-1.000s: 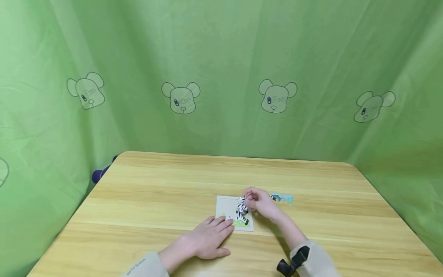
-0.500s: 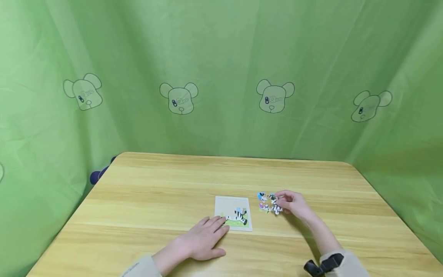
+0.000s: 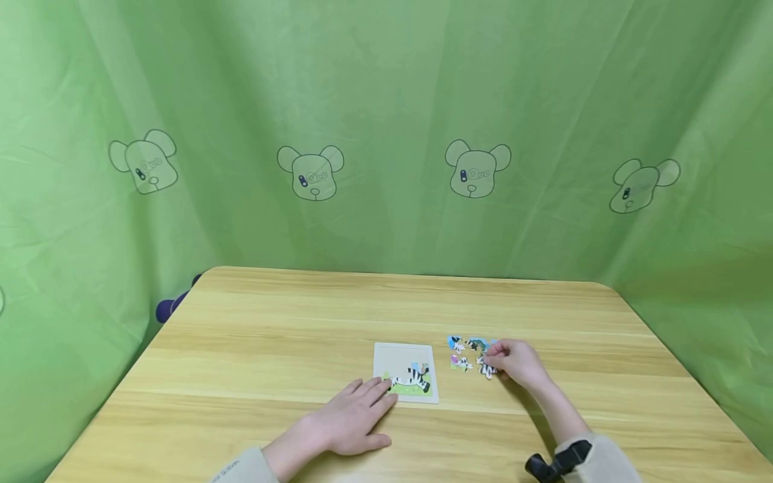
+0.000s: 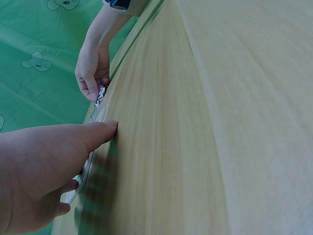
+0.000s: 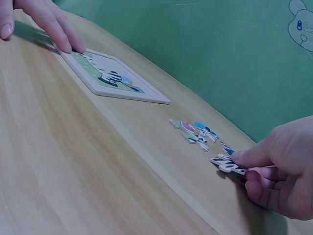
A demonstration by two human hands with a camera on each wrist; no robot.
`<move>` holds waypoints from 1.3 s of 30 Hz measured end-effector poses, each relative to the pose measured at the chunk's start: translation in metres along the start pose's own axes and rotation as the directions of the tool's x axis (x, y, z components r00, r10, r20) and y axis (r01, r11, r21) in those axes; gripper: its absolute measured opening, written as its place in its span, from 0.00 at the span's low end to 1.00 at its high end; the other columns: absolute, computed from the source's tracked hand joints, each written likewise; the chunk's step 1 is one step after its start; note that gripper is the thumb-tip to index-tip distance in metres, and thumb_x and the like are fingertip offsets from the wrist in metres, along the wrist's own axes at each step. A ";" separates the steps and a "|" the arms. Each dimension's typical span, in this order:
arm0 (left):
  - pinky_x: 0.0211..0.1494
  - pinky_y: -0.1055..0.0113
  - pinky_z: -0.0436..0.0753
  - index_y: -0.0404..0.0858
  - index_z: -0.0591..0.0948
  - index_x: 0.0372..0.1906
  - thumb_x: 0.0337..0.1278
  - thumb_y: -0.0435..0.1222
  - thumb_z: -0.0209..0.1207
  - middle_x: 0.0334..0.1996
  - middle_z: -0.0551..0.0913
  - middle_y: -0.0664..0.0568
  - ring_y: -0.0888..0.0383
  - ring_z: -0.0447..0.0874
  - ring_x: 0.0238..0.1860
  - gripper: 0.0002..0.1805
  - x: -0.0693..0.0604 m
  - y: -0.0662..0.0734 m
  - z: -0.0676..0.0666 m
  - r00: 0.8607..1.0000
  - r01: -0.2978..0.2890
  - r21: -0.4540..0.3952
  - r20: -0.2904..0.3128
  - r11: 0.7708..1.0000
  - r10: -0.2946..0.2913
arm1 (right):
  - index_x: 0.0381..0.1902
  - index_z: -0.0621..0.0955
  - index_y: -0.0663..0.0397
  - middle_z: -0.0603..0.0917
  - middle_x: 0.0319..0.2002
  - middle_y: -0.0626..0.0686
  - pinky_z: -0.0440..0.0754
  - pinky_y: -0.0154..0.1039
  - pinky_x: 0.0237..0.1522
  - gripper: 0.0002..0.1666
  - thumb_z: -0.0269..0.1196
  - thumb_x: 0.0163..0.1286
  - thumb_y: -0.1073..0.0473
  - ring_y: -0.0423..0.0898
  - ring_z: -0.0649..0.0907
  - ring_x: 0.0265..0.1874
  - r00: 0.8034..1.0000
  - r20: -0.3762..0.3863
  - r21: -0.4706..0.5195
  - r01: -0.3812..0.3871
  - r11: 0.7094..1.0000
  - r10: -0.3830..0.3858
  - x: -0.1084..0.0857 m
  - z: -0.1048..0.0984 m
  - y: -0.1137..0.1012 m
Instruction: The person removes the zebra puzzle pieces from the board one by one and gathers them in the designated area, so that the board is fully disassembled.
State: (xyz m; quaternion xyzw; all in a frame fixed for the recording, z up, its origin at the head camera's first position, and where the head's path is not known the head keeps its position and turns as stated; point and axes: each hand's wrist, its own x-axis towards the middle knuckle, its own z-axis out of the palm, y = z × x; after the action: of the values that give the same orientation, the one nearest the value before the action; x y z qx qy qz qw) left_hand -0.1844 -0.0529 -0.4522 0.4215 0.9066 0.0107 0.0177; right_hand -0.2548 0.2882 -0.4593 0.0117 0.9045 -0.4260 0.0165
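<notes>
A square puzzle board (image 3: pixel 395 354) with a pale frame lies on the table, its lower part filled with a zebra's legs and green grass. My left hand (image 3: pixel 353 419) rests with straight fingers on the board's near left corner. To the right of the board, my right hand (image 3: pixel 518 363) pinches a black-and-white striped puzzle piece (image 5: pixel 228 164) between thumb and fingers, tilted just above the table in the right wrist view. Beside it lie several loose pieces: one with pink (image 3: pixel 461 363), one with blue (image 3: pixel 455 343), and a blue-and-green one (image 3: pixel 478 344) partly behind the fingers.
The wooden table (image 3: pixel 272 322) has a rounded far edge. Green curtains (image 3: pixel 386 221) with bear-face prints hang behind it and at both sides. A dark purple object (image 3: pixel 166 308) shows past the table's left edge.
My right hand has moved right, off the board, carrying the striped piece to the loose pieces; it is now slightly lower there. My left hand has stayed on the board.
</notes>
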 end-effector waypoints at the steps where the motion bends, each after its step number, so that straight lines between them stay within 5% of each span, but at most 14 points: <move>1: 0.68 0.53 0.58 0.42 0.61 0.69 0.61 0.60 0.45 0.70 0.56 0.45 0.50 0.53 0.69 0.38 0.000 0.000 0.000 1.000 0.001 0.000 0.001 1.000 -0.001 | 0.33 0.78 0.66 0.78 0.24 0.51 0.78 0.33 0.21 0.08 0.65 0.56 0.66 0.44 0.76 0.21 1.000 -0.006 -0.008 0.000 1.000 0.000 0.000 0.001 -0.001; 12: 0.69 0.53 0.57 0.42 0.61 0.69 0.61 0.60 0.45 0.70 0.56 0.46 0.51 0.53 0.69 0.38 0.002 0.001 -0.001 1.000 0.007 -0.004 0.013 1.000 -0.007 | 0.34 0.77 0.67 0.77 0.26 0.53 0.79 0.34 0.22 0.10 0.65 0.56 0.66 0.45 0.76 0.22 1.000 -0.027 -0.055 0.006 0.998 -0.007 -0.002 0.002 -0.006; 18: 0.69 0.53 0.57 0.42 0.60 0.70 0.61 0.60 0.45 0.70 0.55 0.46 0.51 0.51 0.70 0.38 0.005 0.003 -0.001 1.000 -0.002 0.009 0.019 1.000 0.002 | 0.39 0.78 0.66 0.79 0.29 0.52 0.77 0.33 0.23 0.14 0.66 0.56 0.65 0.44 0.77 0.23 0.997 -0.028 -0.070 0.075 0.995 -0.077 -0.003 0.012 -0.023; 27: 0.69 0.54 0.56 0.43 0.60 0.70 0.60 0.61 0.44 0.71 0.55 0.48 0.52 0.51 0.70 0.39 0.021 0.013 -0.002 0.999 -0.034 0.023 0.027 0.999 0.034 | 0.44 0.78 0.67 0.79 0.32 0.52 0.80 0.34 0.26 0.17 0.65 0.56 0.67 0.45 0.78 0.30 0.983 0.070 0.024 0.166 0.986 -0.167 0.000 0.044 -0.054; 39: 0.69 0.56 0.56 0.44 0.60 0.70 0.61 0.62 0.43 0.71 0.55 0.52 0.56 0.50 0.70 0.38 0.032 0.024 -0.005 0.996 -0.064 0.101 0.063 0.993 0.058 | 0.41 0.81 0.62 0.79 0.30 0.48 0.76 0.38 0.37 0.18 0.68 0.49 0.68 0.42 0.76 0.31 0.945 0.186 -0.079 0.286 0.955 -0.267 -0.001 0.072 -0.077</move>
State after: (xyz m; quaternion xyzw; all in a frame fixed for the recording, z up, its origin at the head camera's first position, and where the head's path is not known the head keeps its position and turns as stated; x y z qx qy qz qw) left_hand -0.1873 -0.0129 -0.4474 0.4495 0.8917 -0.0479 0.0229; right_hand -0.2548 0.1837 -0.4462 -0.1534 0.9133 -0.3755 0.0358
